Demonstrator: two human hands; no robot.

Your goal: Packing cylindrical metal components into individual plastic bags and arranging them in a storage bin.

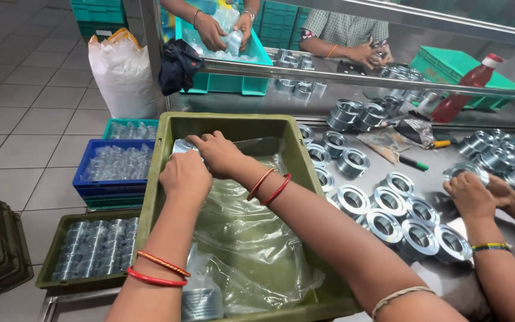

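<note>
Both my hands reach into the far left corner of an olive green crate (pixel 305 161) lined with loose clear plastic bags (pixel 239 238). My left hand (pixel 185 177) and my right hand (pixel 220 154) together grip a shiny metal ring (pixel 183 145) wrapped in clear plastic, held against the crate's left wall. Another bagged threaded ring (pixel 201 304) lies at the crate's near edge.
Several machined metal rings (pixel 388 206) cover the steel table to the right, where a co-worker's hand (pixel 471 194) handles one. Other people work across the table at a teal crate (pixel 227 80). Blue (pixel 99 179) and green crates of bagged parts sit on the floor at left.
</note>
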